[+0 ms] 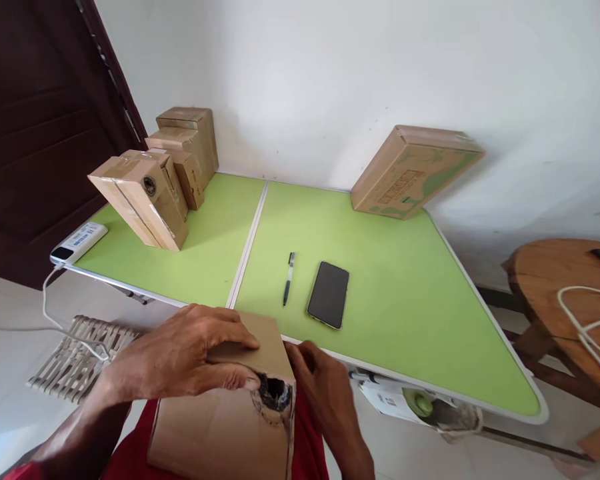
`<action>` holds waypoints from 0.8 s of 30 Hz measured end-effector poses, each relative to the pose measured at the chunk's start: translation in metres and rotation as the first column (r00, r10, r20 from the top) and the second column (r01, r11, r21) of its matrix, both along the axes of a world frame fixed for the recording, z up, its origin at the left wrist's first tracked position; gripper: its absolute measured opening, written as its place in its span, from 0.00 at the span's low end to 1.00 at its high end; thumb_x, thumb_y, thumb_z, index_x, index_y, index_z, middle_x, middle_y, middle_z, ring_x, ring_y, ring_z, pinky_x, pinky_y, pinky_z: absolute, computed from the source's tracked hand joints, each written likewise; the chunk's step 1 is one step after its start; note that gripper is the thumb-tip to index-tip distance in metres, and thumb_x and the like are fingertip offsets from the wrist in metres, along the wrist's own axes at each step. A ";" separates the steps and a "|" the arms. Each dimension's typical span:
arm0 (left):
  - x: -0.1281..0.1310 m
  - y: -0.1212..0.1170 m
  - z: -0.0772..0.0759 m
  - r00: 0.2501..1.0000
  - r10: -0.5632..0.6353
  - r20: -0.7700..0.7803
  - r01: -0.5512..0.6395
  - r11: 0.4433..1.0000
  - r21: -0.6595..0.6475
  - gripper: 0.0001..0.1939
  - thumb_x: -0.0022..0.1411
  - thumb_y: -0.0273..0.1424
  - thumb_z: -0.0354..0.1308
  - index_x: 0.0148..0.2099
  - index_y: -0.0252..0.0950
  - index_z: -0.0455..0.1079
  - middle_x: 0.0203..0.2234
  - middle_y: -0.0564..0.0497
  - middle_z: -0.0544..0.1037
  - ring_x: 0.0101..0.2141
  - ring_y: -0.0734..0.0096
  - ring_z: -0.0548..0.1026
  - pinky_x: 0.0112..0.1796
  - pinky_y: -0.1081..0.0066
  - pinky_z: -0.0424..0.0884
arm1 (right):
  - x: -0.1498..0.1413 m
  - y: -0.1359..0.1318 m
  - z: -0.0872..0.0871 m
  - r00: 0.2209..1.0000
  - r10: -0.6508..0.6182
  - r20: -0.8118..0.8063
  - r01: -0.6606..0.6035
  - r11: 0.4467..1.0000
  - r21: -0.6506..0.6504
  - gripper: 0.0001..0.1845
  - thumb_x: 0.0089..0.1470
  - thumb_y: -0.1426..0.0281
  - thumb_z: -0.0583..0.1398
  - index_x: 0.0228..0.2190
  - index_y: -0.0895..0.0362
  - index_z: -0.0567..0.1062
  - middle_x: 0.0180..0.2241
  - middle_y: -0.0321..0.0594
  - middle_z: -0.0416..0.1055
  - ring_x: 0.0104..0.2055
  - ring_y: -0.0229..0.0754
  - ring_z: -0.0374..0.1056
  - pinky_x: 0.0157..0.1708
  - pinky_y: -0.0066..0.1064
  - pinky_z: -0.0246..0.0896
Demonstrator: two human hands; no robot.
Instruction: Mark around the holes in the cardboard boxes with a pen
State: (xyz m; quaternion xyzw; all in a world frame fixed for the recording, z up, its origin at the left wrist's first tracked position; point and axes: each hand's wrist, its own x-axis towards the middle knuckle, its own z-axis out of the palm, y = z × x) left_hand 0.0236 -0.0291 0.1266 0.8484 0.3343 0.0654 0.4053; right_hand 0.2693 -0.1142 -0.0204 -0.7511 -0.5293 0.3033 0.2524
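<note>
A brown cardboard box with a dark burnt-looking hole in its side rests on my lap at the near edge of the green table. My left hand lies over the box's top corner, fingers curled round it, thumb beside the hole. My right hand grips the box's right side from behind, fingers bent. On the table beyond lie a black pen and a dark phone, face up.
Several cardboard boxes are stacked at the table's far left. A flat printed box leans on the wall. A white power bank with cable sits at the left edge. A round wooden table stands right.
</note>
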 end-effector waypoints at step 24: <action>-0.001 0.008 -0.007 0.999 0.012 0.046 -0.014 1.000 0.024 0.19 0.76 0.47 0.62 0.56 0.40 0.84 0.49 0.47 0.88 0.45 0.58 0.86 0.44 0.66 0.76 | 0.010 0.015 0.085 0.664 0.107 -0.740 0.325 0.850 0.415 0.03 0.63 0.66 0.66 0.37 0.49 0.76 0.26 0.33 0.76 0.19 0.40 0.68 0.15 0.28 0.59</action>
